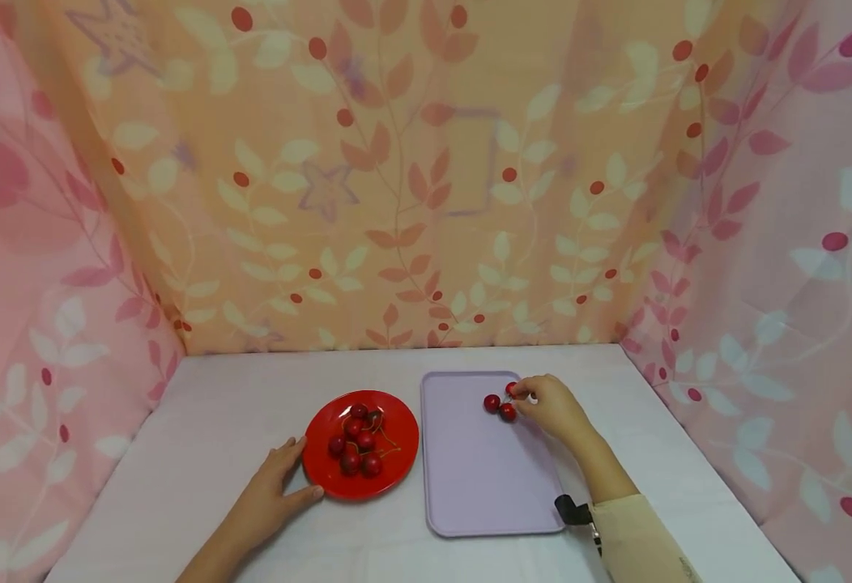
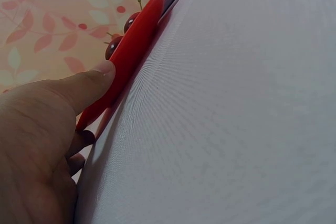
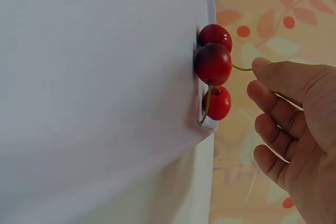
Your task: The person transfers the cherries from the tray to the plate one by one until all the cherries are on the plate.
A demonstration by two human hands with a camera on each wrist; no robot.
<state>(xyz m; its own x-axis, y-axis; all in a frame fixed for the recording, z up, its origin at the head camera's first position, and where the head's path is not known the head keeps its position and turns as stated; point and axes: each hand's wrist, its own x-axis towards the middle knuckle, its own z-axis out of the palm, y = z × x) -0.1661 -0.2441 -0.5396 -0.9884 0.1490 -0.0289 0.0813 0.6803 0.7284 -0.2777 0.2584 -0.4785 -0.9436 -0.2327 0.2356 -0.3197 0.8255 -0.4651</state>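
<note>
A red plate [image 1: 318, 474] bears several dark red cherries [image 1: 365, 440] with green stems. My left hand [image 1: 274, 486] holds the plate at its left edge; in the left wrist view the thumb [image 2: 103, 74] lies on the rim and the fingers sit lower, partly hidden behind it. To the right, my right hand [image 1: 551, 406] is over the far right part of a lilac tray [image 1: 495, 486]. Its thumb and forefinger pinch the stem of a cherry [image 3: 213, 64], seen in the right wrist view. Two more cherries lie close beside that one on the tray.
Both the plate and the tray rest on a white-covered table [image 1: 236, 405], with a narrow gap between them. Leaf-patterned curtains [image 1: 397, 202] enclose the back and both sides. A black wrist camera mount [image 1: 573, 512] on the right arm overlaps the tray's near right corner.
</note>
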